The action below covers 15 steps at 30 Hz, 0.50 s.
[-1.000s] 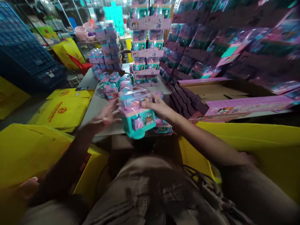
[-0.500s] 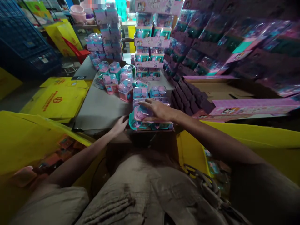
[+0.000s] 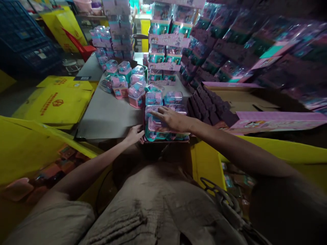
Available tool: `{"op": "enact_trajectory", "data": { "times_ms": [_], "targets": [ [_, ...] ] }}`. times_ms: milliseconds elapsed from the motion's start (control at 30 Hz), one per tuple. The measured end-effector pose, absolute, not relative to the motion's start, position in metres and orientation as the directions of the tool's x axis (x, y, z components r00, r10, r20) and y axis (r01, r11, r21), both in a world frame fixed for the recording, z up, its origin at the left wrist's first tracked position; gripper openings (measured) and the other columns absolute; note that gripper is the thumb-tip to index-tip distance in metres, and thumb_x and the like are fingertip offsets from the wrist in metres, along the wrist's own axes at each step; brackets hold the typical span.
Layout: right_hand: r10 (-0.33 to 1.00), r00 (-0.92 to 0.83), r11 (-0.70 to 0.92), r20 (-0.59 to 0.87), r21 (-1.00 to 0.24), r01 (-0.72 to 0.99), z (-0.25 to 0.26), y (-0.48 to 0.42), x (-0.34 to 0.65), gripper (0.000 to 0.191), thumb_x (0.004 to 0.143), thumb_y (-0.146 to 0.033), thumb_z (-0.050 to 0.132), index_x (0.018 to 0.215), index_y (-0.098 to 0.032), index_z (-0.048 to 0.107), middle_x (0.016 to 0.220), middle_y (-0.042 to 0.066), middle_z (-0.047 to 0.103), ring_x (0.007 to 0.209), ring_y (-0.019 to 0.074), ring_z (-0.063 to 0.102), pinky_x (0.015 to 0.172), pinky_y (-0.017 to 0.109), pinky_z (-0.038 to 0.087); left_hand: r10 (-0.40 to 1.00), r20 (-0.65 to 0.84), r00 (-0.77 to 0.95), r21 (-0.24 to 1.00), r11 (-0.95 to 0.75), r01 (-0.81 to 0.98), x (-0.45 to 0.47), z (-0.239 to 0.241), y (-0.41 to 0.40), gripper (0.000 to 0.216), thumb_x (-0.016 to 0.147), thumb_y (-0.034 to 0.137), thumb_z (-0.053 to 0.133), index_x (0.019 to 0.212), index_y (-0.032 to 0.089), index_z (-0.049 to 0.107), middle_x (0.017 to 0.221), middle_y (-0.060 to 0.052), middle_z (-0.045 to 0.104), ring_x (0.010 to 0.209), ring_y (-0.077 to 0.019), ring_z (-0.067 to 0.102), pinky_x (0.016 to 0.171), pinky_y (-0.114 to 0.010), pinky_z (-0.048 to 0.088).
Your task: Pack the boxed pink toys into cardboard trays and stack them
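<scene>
In the head view, my right hand (image 3: 176, 119) reaches over a teal-based plastic box (image 3: 155, 127) with a clear lid, at the near left of a cardboard display tray (image 3: 167, 141). Its fingers spread across the lid and grip the box, hiding part of it. My left hand (image 3: 135, 134) holds the tray's near left corner, fingers curled against the side. Similar clear-lidded boxes (image 3: 173, 98) fill the rows behind. Left of the tray, several loose pink and teal boxes (image 3: 136, 93) stand on the grey table (image 3: 109, 115).
Stacked filled display trays (image 3: 166, 41) rise at the back and right. An open pink-edged carton (image 3: 278, 119) lies on the right. Yellow bins (image 3: 204, 163) flank me; flattened yellow cartons (image 3: 53, 102) lie left. A red chair (image 3: 85, 51) and blue crates (image 3: 28, 44) stand beyond.
The tilted box under my right hand has settled level into the tray's near left corner. My left hand has moved right, onto the tray's corner.
</scene>
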State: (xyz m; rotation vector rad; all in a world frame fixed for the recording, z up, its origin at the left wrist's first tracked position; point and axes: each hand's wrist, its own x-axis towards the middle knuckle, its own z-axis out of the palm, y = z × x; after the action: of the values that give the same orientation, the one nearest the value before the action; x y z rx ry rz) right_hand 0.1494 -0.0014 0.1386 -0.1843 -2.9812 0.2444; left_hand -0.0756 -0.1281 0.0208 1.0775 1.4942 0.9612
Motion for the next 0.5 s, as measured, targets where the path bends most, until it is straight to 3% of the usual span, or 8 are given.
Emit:
{"op": "enact_trajectory", "data": {
  "times_ms": [233, 333, 400, 467, 500],
  "targets": [
    [0.101, -0.987, 0.994, 0.127, -0.064, 0.093, 0.123, -0.001, 0.137, 0.088, 0.1, -0.048, 0.067, 0.167, -0.012, 0.025, 0.139, 0.023, 0.054, 0.127, 0.0379, 0.05, 0.103, 0.058, 0.049, 0.956, -0.283, -0.079, 0.94, 0.293, 0.177, -0.074, 0.022, -0.13, 0.068, 0.091, 0.027, 0.063, 0.153, 0.003, 0.049, 0.071, -0.002, 0.069, 0.047, -0.017, 0.066, 0.048, -0.03, 0.06],
    [0.115, -0.984, 0.993, 0.137, -0.039, 0.111, 0.121, -0.002, 0.133, 0.087, 0.1, -0.048, 0.067, 0.167, -0.012, 0.026, 0.142, 0.024, 0.053, 0.127, 0.0384, 0.05, 0.102, 0.058, 0.048, 0.952, -0.292, -0.09, 0.91, 0.306, 0.279, -0.08, 0.026, -0.128, 0.064, 0.093, 0.029, 0.061, 0.151, 0.005, 0.052, 0.071, -0.001, 0.067, 0.048, -0.017, 0.064, 0.052, -0.031, 0.059],
    [0.108, -0.98, 0.994, 0.168, -0.019, 0.107, 0.123, -0.003, 0.139, 0.083, 0.102, -0.051, 0.065, 0.166, -0.013, 0.03, 0.142, 0.024, 0.054, 0.128, 0.0383, 0.051, 0.103, 0.059, 0.047, 0.969, -0.128, -0.212, 0.878, 0.211, 0.431, -0.087, 0.038, -0.126, 0.051, 0.095, 0.031, 0.059, 0.14, 0.006, 0.062, 0.077, -0.004, 0.068, 0.057, -0.0171, 0.065, 0.062, -0.033, 0.061],
    [0.13, -0.963, 0.991, 0.235, -0.009, 0.131, 0.123, -0.005, 0.155, 0.079, 0.104, -0.056, 0.059, 0.164, -0.011, 0.035, 0.14, 0.024, 0.056, 0.129, 0.0376, 0.052, 0.106, 0.06, 0.044, 0.93, 0.23, -0.287, 0.778, 0.002, 0.628, -0.093, 0.057, -0.122, 0.044, 0.098, 0.036, 0.056, 0.132, 0.01, 0.066, 0.095, -0.01, 0.07, 0.078, -0.0204, 0.069, 0.078, -0.038, 0.062],
    [0.165, -0.946, 0.985, 0.28, -0.01, 0.169, 0.122, -0.007, 0.166, 0.079, 0.104, -0.06, 0.056, 0.162, -0.01, 0.038, 0.138, 0.024, 0.057, 0.128, 0.0373, 0.052, 0.107, 0.06, 0.043, 0.884, 0.405, -0.235, 0.684, -0.122, 0.719, -0.093, 0.067, -0.121, 0.045, 0.099, 0.039, 0.058, 0.134, 0.012, 0.065, 0.108, -0.013, 0.07, 0.093, -0.0233, 0.07, 0.089, -0.041, 0.061]
  ]
}}
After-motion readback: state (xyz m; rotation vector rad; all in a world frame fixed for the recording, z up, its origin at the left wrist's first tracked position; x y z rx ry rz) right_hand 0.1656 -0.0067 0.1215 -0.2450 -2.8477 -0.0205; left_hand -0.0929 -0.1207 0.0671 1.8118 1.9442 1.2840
